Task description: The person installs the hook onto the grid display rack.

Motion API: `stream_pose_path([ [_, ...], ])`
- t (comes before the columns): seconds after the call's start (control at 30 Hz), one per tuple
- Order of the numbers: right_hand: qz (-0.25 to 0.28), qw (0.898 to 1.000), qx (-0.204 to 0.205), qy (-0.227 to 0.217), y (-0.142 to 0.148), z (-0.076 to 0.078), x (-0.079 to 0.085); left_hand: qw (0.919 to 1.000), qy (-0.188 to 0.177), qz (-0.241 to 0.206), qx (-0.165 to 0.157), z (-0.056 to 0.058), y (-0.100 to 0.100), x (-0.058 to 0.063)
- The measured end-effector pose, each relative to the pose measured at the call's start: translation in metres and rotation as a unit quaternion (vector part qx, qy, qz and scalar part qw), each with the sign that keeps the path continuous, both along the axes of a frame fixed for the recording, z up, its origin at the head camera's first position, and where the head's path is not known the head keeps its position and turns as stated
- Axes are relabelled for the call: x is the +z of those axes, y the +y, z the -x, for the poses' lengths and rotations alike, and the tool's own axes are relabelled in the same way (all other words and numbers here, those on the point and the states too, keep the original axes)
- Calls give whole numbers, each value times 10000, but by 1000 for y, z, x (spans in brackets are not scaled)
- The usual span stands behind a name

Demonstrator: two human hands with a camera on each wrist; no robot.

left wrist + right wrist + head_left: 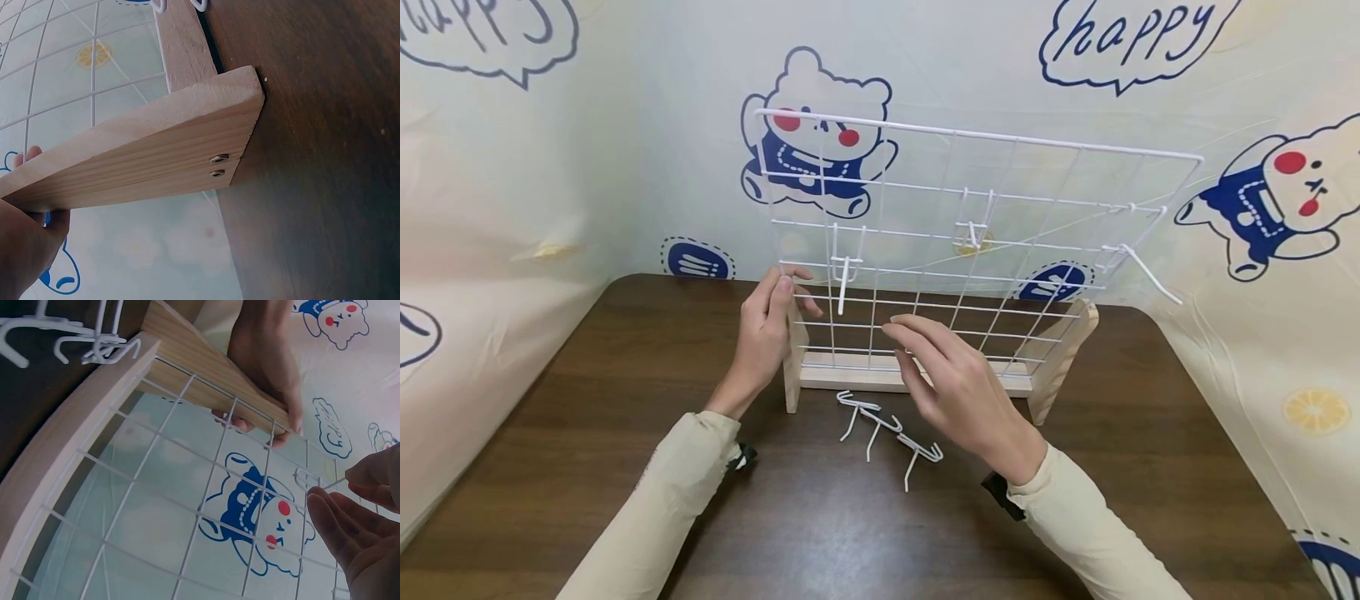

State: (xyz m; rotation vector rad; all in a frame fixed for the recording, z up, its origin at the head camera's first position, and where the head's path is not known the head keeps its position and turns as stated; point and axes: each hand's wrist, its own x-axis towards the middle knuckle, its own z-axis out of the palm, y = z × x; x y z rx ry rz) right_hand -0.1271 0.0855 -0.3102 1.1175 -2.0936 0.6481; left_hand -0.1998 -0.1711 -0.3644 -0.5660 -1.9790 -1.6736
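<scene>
Left hand (764,323), nine o'clock: clamped on side panel (793,379); right hand (957,382): fingers apart; knocks, we judge, could unseat nearest hook (844,285)

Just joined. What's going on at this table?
A person's left hand grips the left wooden side of a wire rack. The right hand is in front of the rack, holding nothing, its fingertips near the left hook but apart from it. A middle hook and a right hook also hang on the rack. Three loose hooks lie on the table in front.
</scene>
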Motion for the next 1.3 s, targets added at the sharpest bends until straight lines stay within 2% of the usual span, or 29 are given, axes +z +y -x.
stream_pose_path([
  [0.2, -172, 9998, 16, -42, 7, -2, -6, 10000, -45, -25, 14, -3, 1, 2],
  [0.47, -194, 9994, 140, -234, 15, -9, -14, 9999, -84, 93, 36, -19, 8, 24],
  [0.67, -224, 9983, 272, -474, 20, -17, -21, 9999, -87, 131, 48, -23, 10, 28],
  [0.8, -270, 9976, 327, -549, 23, -22, -25, 9999, -58, 150, 50, -19, 9, 25],
  [1.07, -340, 9957, 434, -750, 28, -28, -35, 10000, -45, 88, 6, -1, 2, 2],
  [1.3, -397, 9931, 523, -969, 31, -30, -44, 10000, -16, 8, -34, 0, 1, -1],
])
